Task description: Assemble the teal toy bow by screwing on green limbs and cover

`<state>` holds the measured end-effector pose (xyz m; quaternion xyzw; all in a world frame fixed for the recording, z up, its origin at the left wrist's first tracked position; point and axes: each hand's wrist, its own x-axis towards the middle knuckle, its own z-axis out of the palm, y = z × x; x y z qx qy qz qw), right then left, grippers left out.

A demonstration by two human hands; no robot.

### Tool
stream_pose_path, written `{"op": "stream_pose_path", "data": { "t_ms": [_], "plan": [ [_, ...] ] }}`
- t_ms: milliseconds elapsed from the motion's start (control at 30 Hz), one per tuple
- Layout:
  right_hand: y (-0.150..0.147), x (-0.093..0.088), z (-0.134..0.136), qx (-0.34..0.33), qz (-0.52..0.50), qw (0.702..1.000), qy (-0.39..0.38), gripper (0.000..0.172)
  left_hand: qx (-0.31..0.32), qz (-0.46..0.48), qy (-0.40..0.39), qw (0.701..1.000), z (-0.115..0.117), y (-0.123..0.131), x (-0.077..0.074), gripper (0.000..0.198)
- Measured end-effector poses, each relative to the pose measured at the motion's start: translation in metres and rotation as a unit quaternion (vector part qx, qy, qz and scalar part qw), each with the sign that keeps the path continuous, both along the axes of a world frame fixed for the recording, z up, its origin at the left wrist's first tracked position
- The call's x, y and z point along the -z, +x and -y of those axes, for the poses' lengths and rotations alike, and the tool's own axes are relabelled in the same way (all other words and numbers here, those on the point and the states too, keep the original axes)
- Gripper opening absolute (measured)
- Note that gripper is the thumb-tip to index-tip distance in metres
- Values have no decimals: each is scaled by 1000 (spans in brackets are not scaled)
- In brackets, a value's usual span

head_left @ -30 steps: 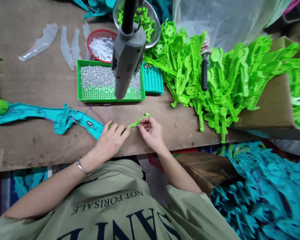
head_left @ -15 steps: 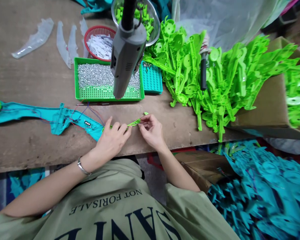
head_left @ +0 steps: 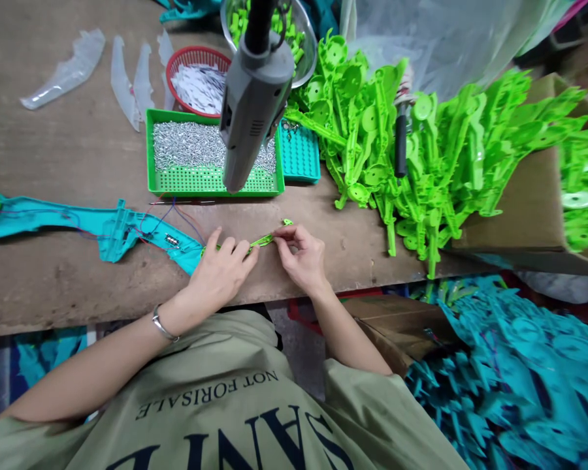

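My left hand lies palm down over a narrow lime-green plastic part, fingers bent onto it and covering much of it. At the part's right end, my right hand has thumb and forefinger pinched together; whatever is between the fingertips is too small to make out. Just above them on the table is a small green piece. A long turquoise plastic shell with red and blue wires and a metal spring-like piece reaches left from my left hand.
A grey electric screwdriver hangs over a green tray of screws. Behind stand a red basket of white slips and a metal bowl of green pieces. Green shells are heaped right, beside a cardboard box. Turquoise parts lie below.
My right hand has shifted very slightly to the right, still pinched at the green part's end. My left hand stays in place on the part. The view has moved a little.
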<state>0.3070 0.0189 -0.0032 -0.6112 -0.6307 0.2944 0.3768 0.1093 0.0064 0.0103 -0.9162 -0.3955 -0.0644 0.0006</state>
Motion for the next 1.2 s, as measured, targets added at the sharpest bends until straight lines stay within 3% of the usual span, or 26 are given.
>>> {"op": "stream_pose_path", "data": {
  "t_ms": [367, 467, 1000, 1200],
  "plan": [
    [3, 9, 0, -9, -36, 999, 35, 4, 1, 14, 1, 1000, 0, 0, 1, 42],
    [4, 14, -1, 2, -46, 998, 43, 14, -1, 23, -3, 1000, 0, -1, 1, 42],
    [-3, 17, 0, -5, 126, 987, 96, 29, 4, 14, 33, 999, -1, -2, 2, 41],
    [-9, 19, 8, 17, 198, 964, 177, 26, 4, 23, 45, 999, -1, -1, 4, 38]
  ]
}}
